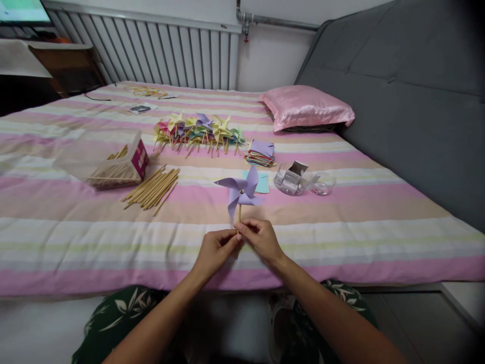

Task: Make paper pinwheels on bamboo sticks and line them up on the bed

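Observation:
A purple paper pinwheel [242, 191] on a thin wooden stick stands upright in front of me, near the bed's front edge. My left hand [219, 247] pinches its stick low down. Just above, my right hand [260, 237] grips the same stick between thumb and fingers. Behind the pinwheel, partly covered by it, lies a light blue paper square [262, 183]. A stack of coloured paper squares [261, 153] with a purple one on top sits farther back.
Loose wooden sticks [155, 189] lie to the left beside a clear plastic box [102, 172] with more sticks. Finished pinwheels [197, 131] are heaped behind. To the right are a clear round container [290, 181], its lid [321, 184] and a pink pillow [306, 107].

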Demonstrator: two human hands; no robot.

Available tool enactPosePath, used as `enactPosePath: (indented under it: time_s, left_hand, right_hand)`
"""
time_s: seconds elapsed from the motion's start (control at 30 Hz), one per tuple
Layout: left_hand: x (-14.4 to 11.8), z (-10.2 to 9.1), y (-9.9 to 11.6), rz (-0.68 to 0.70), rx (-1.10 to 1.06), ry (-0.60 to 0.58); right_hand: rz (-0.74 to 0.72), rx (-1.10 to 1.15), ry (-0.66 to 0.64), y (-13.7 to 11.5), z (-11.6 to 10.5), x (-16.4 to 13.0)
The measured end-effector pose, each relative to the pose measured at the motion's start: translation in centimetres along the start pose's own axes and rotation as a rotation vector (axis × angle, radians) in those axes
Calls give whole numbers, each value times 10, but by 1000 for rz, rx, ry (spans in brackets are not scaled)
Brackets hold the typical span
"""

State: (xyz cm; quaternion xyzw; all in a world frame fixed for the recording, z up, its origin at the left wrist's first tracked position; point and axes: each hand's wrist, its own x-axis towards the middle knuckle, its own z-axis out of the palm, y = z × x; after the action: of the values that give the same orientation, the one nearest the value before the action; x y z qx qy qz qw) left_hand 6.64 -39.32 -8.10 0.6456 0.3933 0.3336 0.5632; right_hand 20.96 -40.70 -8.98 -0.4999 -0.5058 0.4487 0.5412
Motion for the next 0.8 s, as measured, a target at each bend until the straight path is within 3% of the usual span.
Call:
enactPosePath:
  time_s: [0.2,0.37,0.8]
  left_hand:
    - [0,-11,9,-19,88,259]
    - [4,-19,13,-14,31,456]
    - [4,-18,18,-38,-118,426]
  right_hand:
    - [65,113,8,0,-1,0]
    - [121,138,-22,0,3,-2]
    - [116,131,-66,-3,10,-8]
